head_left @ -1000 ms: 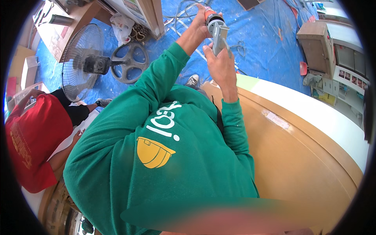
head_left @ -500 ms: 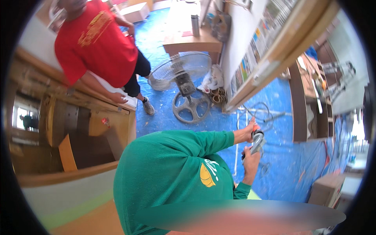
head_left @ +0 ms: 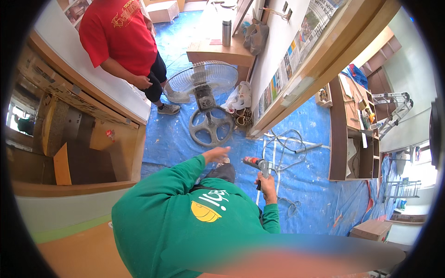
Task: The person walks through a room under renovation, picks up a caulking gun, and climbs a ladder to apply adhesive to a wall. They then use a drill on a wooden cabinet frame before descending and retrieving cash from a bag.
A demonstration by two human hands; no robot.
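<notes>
R grip (head_left: 267,184) curls rnd grey gun-like tool (head_left: 264,167) w/ orange front end; L grip (head_left: 216,154) spread, empty.

Fan (head_left: 203,96) on blue sheet (head_left: 315,204)

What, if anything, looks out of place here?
The grey cable, just beyond the tool in the right hand: it lies in loose loops on the blue floor sheet, untidy underfoot. Wiring also sticks out of the white wall, looking unfinished.
</notes>
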